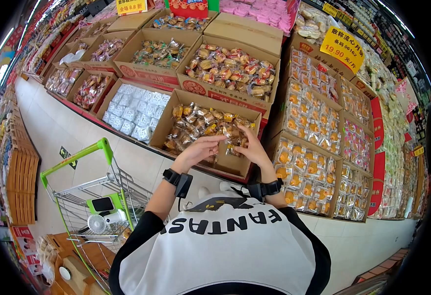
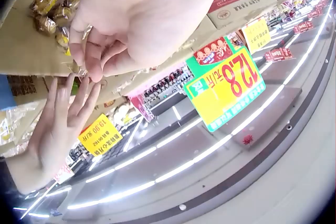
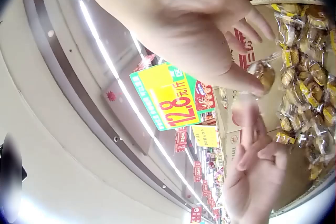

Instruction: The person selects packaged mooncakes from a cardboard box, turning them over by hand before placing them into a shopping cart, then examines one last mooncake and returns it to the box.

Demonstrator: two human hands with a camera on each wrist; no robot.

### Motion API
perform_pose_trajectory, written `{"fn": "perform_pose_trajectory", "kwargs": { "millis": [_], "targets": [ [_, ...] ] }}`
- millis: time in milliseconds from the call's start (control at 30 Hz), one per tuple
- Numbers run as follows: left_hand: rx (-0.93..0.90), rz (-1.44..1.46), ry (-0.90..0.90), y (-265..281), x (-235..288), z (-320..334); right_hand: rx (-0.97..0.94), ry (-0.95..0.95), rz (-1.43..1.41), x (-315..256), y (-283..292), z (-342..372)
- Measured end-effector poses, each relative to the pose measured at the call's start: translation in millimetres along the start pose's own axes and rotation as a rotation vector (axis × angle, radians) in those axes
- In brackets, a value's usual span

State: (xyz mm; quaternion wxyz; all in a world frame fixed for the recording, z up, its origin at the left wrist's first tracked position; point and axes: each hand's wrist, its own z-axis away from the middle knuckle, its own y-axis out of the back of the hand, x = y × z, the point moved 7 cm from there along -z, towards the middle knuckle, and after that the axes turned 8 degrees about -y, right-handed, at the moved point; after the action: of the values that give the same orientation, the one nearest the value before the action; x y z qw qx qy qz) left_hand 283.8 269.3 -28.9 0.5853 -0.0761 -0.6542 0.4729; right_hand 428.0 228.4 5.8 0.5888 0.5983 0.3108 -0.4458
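Both hands meet over an open cardboard box [image 1: 235, 164] of small brown pastries in clear wrappers with yellow labels. My right hand [image 1: 254, 147] holds one wrapped pastry [image 3: 266, 77], its thumb against the near side. From the other side my left hand [image 1: 199, 151] comes in, with thumb and fingertips together at the wrapper's end. Clear plastic glints by those fingertips in the left wrist view, where the left hand [image 2: 131, 19] hides most of the pastry. Beyond it, the right hand's fingers [image 2: 62, 98] are spread. More wrapped pastries [image 3: 310, 82] lie loose in the box.
White-wrapped packets [image 1: 136, 110] fill the box to the left, and a taller box of pastries [image 1: 230, 69] stands behind. Trays of orange-topped packets [image 1: 304, 167] are at the right. A green-handled shopping cart [image 1: 78, 160] stands left, carrying a small white fan [image 1: 97, 223].
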Motion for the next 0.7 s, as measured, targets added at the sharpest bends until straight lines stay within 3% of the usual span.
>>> {"fn": "perform_pose_trajectory", "kwargs": {
  "millis": [100, 200, 300, 400, 533, 600, 700],
  "targets": [
    [0.036, -0.048, -0.066, -26, 22, 13, 0.075, 0.153, -0.051, -35, 5, 3],
    [-0.091, -0.076, -0.115, -36, 30, 23, 0.084, 0.299, 0.038, -61, 3, 8],
    [-0.186, -0.128, -0.149, -54, 38, 32, 0.005, 0.273, -0.077, -55, -5, 6],
    [-0.133, -0.176, -0.166, -57, 42, 39, 0.001, 0.263, -0.328, -62, -9, 10],
    [0.058, -0.289, -0.266, -55, 58, 42, -0.034, 0.208, -0.291, -49, -19, 10],
    [0.159, -0.33, -0.337, -48, 65, 43, -0.121, -0.008, -0.356, -28, -28, 5],
    [0.234, -0.36, -0.402, -36, 65, 43, -0.206, 0.014, -0.442, -32, -34, 7]
  ]
}}
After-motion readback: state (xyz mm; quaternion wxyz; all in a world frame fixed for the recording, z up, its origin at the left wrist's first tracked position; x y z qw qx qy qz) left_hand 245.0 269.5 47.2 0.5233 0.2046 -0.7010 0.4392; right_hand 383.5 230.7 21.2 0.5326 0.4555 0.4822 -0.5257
